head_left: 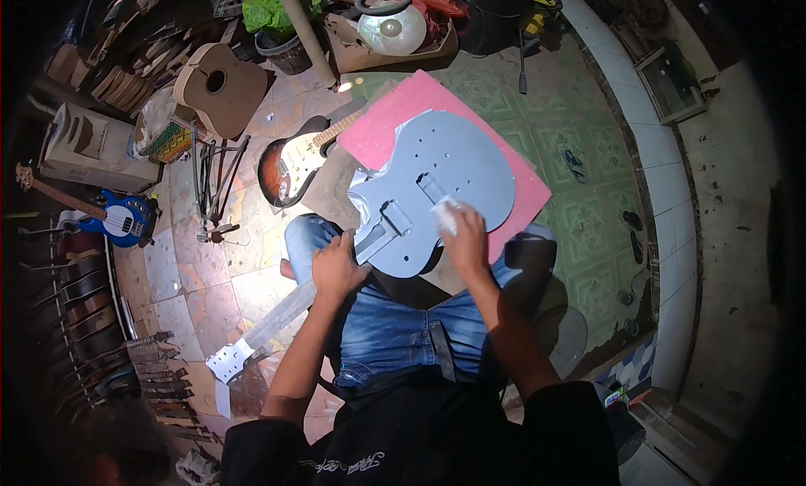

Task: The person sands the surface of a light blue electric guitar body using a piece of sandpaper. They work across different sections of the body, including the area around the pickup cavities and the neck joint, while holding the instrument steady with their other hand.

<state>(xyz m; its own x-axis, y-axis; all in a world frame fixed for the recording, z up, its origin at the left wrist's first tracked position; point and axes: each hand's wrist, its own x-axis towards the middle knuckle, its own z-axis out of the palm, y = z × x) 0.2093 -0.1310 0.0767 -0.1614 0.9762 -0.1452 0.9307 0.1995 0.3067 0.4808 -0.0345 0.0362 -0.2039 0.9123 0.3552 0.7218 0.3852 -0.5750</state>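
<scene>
A grey-coated electric guitar (437, 150) without strings lies across my lap, its body resting partly on a pink sheet (522, 188). Two pickup cavities and several small holes show in its face. My left hand (338, 267) is closed round the neck close to the body; the neck runs down left to a pale headstock (228, 362). Against the body, beside a pickup cavity, my right hand (464, 238) presses a small white piece of cloth or paper (447, 215); its exact kind cannot be made out. White wrapping shows at the neck joint.
A sunburst electric guitar (290, 167) lies on the tiled floor beyond my left knee. An unfinished acoustic guitar body (220, 87) leans farther back. At far left is a blue bass (122, 219). A cardboard box (353, 53) stands at the back; slippers (633, 234) lie right.
</scene>
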